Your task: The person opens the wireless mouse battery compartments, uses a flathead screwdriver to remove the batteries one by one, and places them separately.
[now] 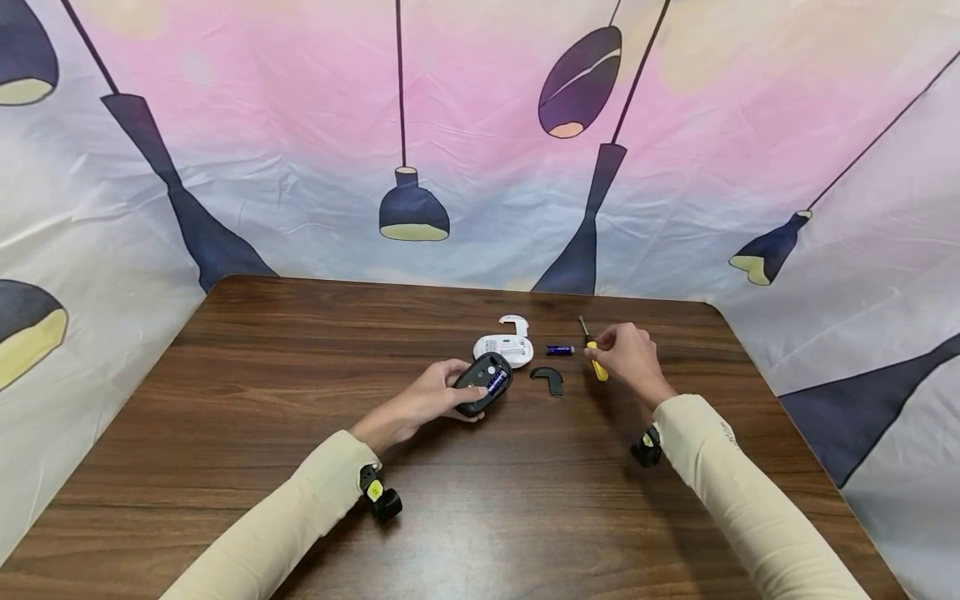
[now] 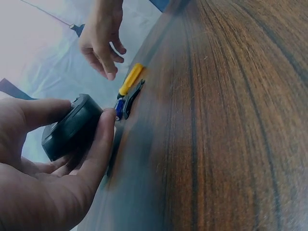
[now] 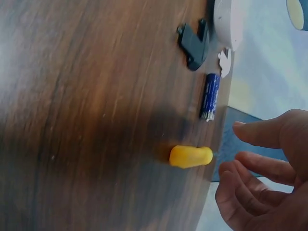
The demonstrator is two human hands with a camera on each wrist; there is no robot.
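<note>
My left hand point(image 1: 423, 400) holds a black computer mouse point(image 1: 476, 380) tilted above the table, thumb on one side and fingers around the other. Its underside faces up, with a blue battery point(image 1: 497, 382) lying in the open compartment. Over the yellow-handled screwdriver point(image 3: 188, 156) is my right hand point(image 3: 264, 180), its fingers loosely bent with nothing between them. A gap separates thumb and fingertips from the handle in the right wrist view. A second blue battery point(image 3: 210, 96) lies on the table beside the screwdriver. Closer to me sits the curved black battery cover point(image 1: 553, 379).
A white mouse point(image 1: 517, 351) lies bottom up just behind the black one, partly overlapped by it in the head view. Behind that is a curved white cover point(image 1: 515, 320). The wooden table point(image 1: 337, 333) ends at a printed cloth backdrop point(image 1: 315, 167).
</note>
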